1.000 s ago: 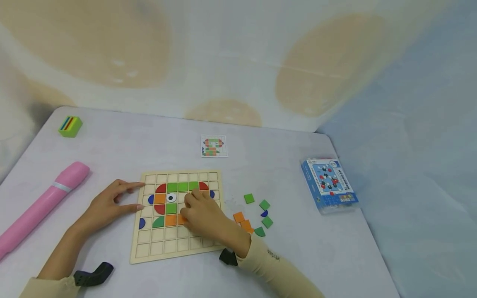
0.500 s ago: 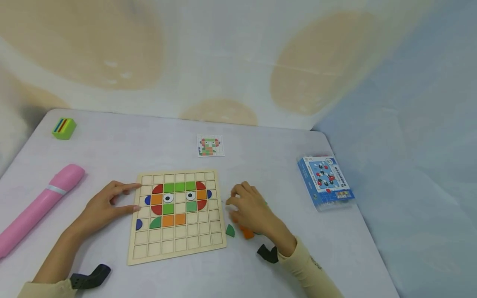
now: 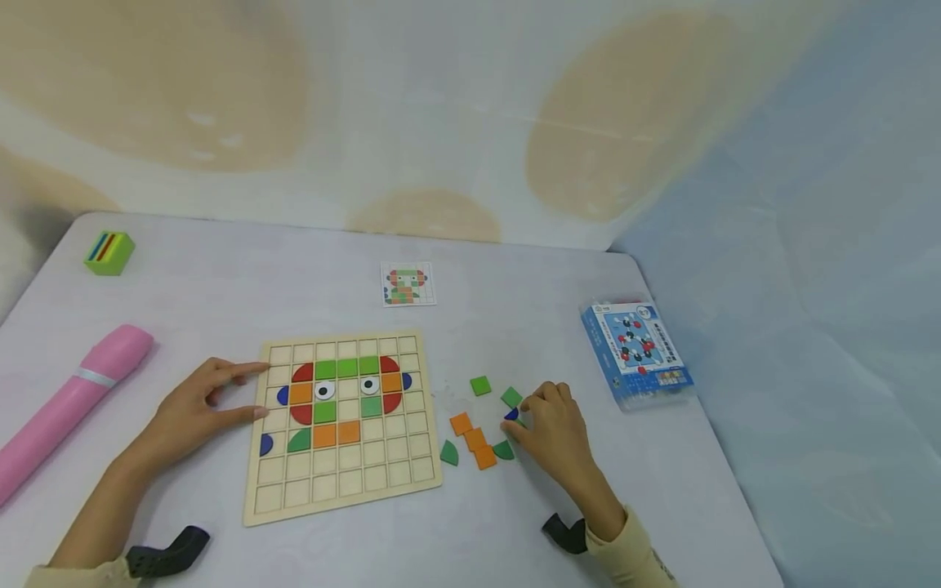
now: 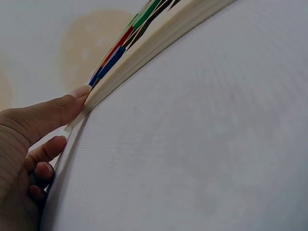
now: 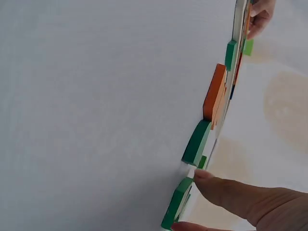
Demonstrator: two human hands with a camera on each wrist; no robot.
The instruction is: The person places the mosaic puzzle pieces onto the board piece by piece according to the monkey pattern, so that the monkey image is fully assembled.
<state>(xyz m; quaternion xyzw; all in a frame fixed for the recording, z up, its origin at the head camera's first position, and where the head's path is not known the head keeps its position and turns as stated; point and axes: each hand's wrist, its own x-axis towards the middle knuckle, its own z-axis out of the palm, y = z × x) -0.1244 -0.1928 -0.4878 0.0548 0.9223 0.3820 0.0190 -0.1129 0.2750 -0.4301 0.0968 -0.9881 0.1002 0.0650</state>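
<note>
I have a pink cylinder (image 3: 69, 407) at far left and, beyond it, a green holder (image 3: 122, 258) carrying coloured strips (image 3: 104, 246), blue and red among them. My left hand (image 3: 193, 406) is relaxed, not clenched, its thumb and forefinger against the left edge of the wooden grid board (image 3: 374, 454); light, even pressure there should stop the board sliding. Its cells hold red, orange, green and blue tiles plus two eye discs (image 3: 324, 390), with bare cells towards the lower right. Past the pattern card (image 3: 408, 286) lie a loose green quarter-circle (image 3: 449, 454) and a touching run of orange squares (image 3: 475, 439). My right hand (image 3: 556, 430) is lowered beside them, thumb and finger about a green tile (image 5: 175, 203) near a blue half-circle (image 3: 510, 414); I cannot tell whether they grasp it. I'd pinch by the side edges, without nudging its neighbours. Rightmost sits a blue-sided box (image 3: 602, 353), its contents unclear to me.
</note>
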